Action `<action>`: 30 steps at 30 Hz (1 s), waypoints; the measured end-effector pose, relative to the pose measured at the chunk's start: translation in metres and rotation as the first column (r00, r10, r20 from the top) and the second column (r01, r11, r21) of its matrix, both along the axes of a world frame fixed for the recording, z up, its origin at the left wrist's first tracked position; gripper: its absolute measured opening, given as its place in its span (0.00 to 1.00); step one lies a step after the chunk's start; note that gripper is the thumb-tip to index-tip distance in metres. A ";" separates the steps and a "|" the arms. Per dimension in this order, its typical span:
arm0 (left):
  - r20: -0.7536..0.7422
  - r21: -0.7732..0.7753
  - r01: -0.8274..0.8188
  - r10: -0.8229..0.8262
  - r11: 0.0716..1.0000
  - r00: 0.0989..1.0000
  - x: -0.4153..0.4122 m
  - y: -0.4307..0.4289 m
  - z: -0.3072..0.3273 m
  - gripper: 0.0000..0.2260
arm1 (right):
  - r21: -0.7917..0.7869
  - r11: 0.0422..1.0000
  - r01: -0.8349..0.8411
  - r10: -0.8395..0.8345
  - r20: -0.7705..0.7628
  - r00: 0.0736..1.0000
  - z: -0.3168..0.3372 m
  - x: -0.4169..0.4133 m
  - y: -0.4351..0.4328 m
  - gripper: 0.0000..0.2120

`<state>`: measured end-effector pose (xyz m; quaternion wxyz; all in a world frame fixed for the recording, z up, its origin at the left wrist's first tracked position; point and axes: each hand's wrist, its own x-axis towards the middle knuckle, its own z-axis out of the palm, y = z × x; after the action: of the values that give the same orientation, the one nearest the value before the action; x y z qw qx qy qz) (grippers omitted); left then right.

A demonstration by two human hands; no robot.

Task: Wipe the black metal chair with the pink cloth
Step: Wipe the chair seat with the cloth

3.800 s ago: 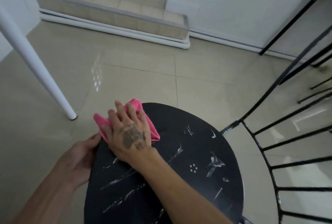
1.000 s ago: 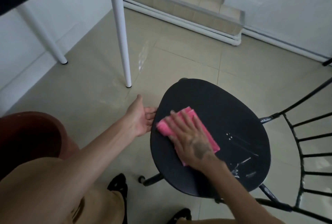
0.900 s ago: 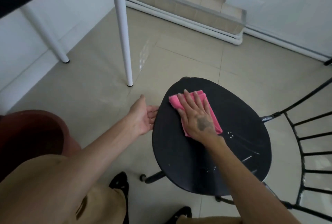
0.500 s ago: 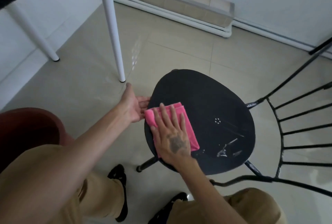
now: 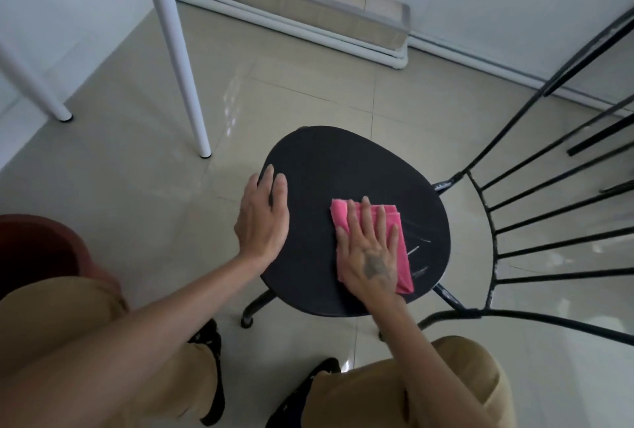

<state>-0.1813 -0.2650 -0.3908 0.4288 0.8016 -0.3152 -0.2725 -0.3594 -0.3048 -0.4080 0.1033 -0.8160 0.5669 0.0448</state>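
The pink cloth (image 5: pixel 374 242) lies folded on the right half of the black metal chair's seat (image 5: pixel 343 167), its long axis running from the person outward, and the right hand (image 5: pixel 368 249) presses flat on it with fingers spread, holding it down rather than gripping. The pale streaks (image 5: pixel 420 256) left on the seat sit just to the right of the cloth, so the next stroke would likely go that way (the right hand is the nearer one). The left hand (image 5: pixel 264 218) rests open and flat over the seat's left edge, steadying it. The chair stands on a glossy tiled floor (image 5: pixel 137 187), white table legs (image 5: pixel 178 60) to the left, its barred backrest (image 5: pixel 549 222) to the right
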 end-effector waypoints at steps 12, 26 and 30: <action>0.452 0.087 0.326 -0.329 0.941 0.829 -0.009 0.004 -0.018 0.35 | -0.011 0.954 -0.301 0.301 0.101 0.948 -0.002 -0.033 0.044 0.27; 0.524 0.232 0.404 -0.464 0.885 0.714 -0.017 -0.001 -0.020 0.35 | 0.010 1.000 -0.015 0.014 0.067 0.998 0.005 -0.010 -0.062 0.29; 0.452 0.139 0.397 -0.415 0.907 0.789 -0.014 0.001 -0.017 0.36 | -0.002 0.966 -0.258 0.256 0.134 0.957 0.004 0.001 0.013 0.28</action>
<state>-0.1955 -0.2644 -0.4074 0.2556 0.7646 -0.5695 -0.1605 -0.3583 -0.2921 -0.4036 0.1406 -0.8832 0.4474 0.0076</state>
